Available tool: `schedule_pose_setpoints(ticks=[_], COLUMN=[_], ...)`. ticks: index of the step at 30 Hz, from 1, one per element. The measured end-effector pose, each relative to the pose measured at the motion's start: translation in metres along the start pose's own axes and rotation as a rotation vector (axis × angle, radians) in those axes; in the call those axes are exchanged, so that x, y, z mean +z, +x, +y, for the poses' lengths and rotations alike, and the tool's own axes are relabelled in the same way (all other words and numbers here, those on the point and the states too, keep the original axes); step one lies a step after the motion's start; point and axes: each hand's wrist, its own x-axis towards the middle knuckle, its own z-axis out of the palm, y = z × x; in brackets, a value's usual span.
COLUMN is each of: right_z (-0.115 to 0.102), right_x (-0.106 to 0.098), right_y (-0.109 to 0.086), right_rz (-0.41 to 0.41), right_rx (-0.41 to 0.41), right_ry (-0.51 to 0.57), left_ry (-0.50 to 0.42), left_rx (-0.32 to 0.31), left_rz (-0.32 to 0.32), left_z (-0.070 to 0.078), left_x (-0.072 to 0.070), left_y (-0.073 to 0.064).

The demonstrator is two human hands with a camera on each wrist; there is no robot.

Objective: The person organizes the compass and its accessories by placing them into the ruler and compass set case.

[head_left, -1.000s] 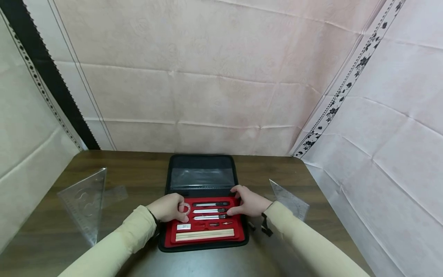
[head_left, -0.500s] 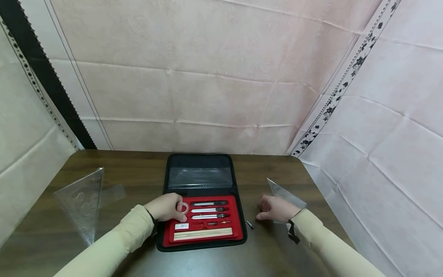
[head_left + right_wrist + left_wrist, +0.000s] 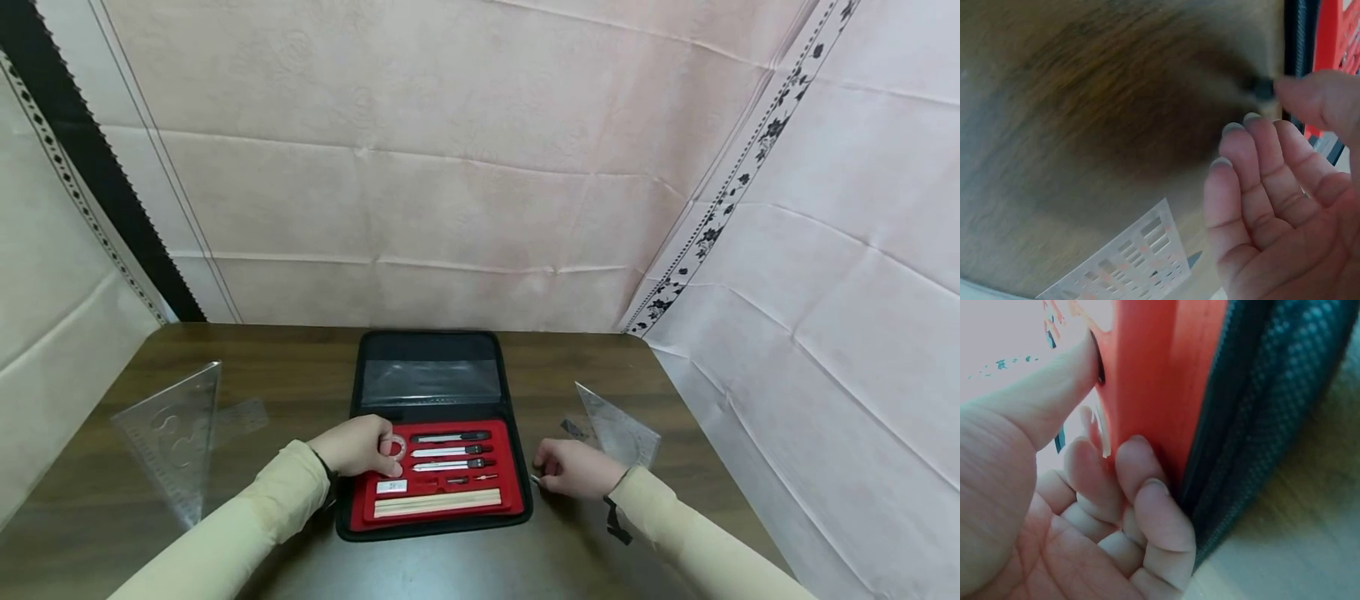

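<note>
An open black zip case point(image 3: 433, 400) lies on the table, with a red tray point(image 3: 420, 513) in its lower half. My left hand point(image 3: 356, 446) bends its fingers and thumb round the left part of a clear round-edged protractor point(image 3: 401, 454) at the tray's left side. In the left wrist view its fingertips point(image 3: 1138, 456) press the red tray wall. Just right of the case, my right hand point(image 3: 577, 468) pinches a small dark cylinder with a silver end point(image 3: 1261, 87). The thumb touches this piece's end in the right wrist view; blur hides details.
The tray holds compasses point(image 3: 453, 451), an eraser-like white block point(image 3: 392, 487) and pale wooden sticks point(image 3: 437, 503). A clear triangle point(image 3: 176, 433) stands at the left. On the right lies another clear stencil point(image 3: 618, 427). Cloth point(image 3: 450, 208) hangs behind the table.
My right hand left the tray's right edge, swung right over the table, then came back left to the small dark cylinder. The left hand stayed at the protractor.
</note>
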Motion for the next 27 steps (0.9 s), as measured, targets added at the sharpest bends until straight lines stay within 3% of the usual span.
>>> schedule_pose_setpoints(ticks=[7, 13, 18, 27], right_z=[0.002, -0.011, -0.043, -0.105], right_x=[0.009, 0.004, 0.006, 0.033], right_y=[0.010, 0.023, 0.039, 0.068], right_rz=[0.032, 0.081, 0.065, 0.038], right_rx=[-0.036, -0.016, -0.061, -0.305], right_ry=[-0.058, -0.009, 0.014, -0.172], left_ry=[0.002, 0.006, 0.006, 0.007], left_rx=[-0.010, -0.011, -0.003, 0.011], left_rz=[0.008, 0.006, 0.006, 0.009], left_z=[0.002, 0.004, 0.003, 0.003], left_x=[-0.001, -0.003, -0.002, -0.003], left_y=[-0.006, -0.009, -0.008, -0.006])
